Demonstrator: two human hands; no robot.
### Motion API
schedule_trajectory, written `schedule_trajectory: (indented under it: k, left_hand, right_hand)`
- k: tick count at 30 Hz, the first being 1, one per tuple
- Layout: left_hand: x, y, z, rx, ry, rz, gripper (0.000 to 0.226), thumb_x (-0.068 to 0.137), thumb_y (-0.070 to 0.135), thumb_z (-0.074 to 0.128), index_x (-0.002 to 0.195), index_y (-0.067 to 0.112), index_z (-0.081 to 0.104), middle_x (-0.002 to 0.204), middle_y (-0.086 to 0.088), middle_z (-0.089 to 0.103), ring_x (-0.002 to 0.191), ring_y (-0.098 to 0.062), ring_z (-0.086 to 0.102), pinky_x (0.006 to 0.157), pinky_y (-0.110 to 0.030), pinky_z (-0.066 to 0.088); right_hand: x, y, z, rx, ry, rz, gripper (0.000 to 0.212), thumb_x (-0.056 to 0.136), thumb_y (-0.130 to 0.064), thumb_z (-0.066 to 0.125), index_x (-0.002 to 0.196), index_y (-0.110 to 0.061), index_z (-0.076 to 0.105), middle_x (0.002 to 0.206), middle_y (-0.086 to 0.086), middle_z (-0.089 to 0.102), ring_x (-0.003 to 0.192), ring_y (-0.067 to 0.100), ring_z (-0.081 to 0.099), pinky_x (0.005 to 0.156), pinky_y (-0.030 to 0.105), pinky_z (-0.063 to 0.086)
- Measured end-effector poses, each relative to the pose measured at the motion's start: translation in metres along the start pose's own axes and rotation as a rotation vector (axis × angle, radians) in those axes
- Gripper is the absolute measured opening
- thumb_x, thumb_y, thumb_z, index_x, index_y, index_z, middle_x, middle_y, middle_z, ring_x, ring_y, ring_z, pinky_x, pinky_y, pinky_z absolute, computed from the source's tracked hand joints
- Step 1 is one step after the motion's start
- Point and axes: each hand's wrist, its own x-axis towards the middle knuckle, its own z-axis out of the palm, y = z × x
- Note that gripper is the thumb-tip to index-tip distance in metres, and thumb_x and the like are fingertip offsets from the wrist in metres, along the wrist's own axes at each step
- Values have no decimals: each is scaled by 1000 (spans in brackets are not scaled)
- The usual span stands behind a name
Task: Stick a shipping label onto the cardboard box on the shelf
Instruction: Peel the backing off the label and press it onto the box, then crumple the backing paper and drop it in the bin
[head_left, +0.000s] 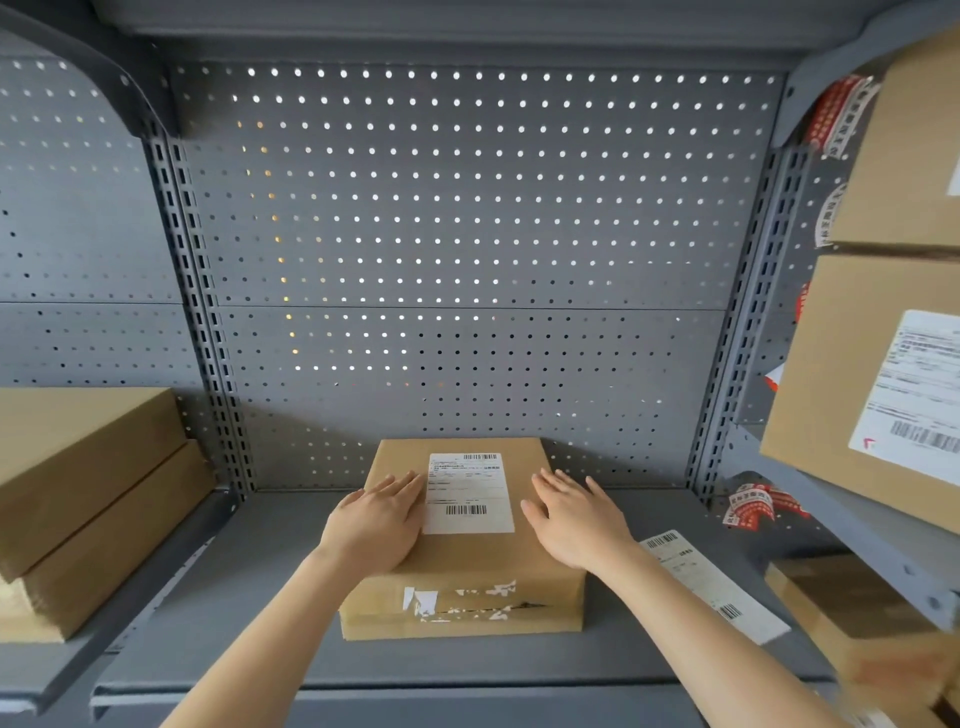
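Observation:
A brown cardboard box (467, 566) lies flat on the grey shelf (218, 613) in the middle of the view. A white shipping label (469, 493) with barcodes lies on the box's top face. My left hand (376, 525) rests flat on the box top, just left of the label, fingers spread. My right hand (576, 517) lies flat on the right part of the box top, a little apart from the label's right edge. Torn white tape remnants show on the box's front side.
A second label sheet (711, 582) lies loose on the shelf right of the box. Flat cardboard boxes (78, 499) are stacked at the left. Labelled boxes (872, 374) fill the right shelves. A perforated grey back panel (467, 260) stands behind.

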Motion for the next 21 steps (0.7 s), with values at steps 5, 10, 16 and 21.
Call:
schedule_trajectory:
  k: [5, 10, 16, 21]
  left_hand:
    - [10, 48, -4, -72, 96, 74, 51, 99, 42, 28, 148, 29, 23, 156, 9, 27, 141, -15, 29, 113, -33, 25]
    - [18, 105, 4, -178, 105, 200, 45, 98, 40, 34, 142, 29, 35, 147, 5, 44, 132, -22, 42, 106, -36, 35]
    - [21, 134, 18, -191, 80, 275, 44, 97, 40, 37, 139, 28, 41, 146, 6, 44, 131, -20, 42, 106, -33, 33]
    - [28, 141, 24, -214, 73, 321, 39, 95, 38, 42, 132, 27, 51, 140, 7, 51, 127, -18, 45, 104, -31, 35]
  right_hand:
    - [-14, 31, -13, 24, 90, 48, 55, 100, -44, 24, 149, -18, 26, 158, -4, 24, 146, 12, 18, 120, 36, 9]
    - [-36, 66, -15, 1, 173, 96, 53, 96, -44, 39, 141, -16, 43, 145, -1, 48, 137, 17, 37, 112, 33, 29]
    - [-55, 92, 5, -47, 110, 166, 53, 88, -52, 49, 126, -17, 60, 122, 2, 66, 119, 21, 52, 92, 34, 44]
    - [-63, 96, 17, -75, 109, 200, 52, 85, -56, 54, 117, -18, 65, 114, 2, 67, 114, 20, 54, 89, 34, 45]
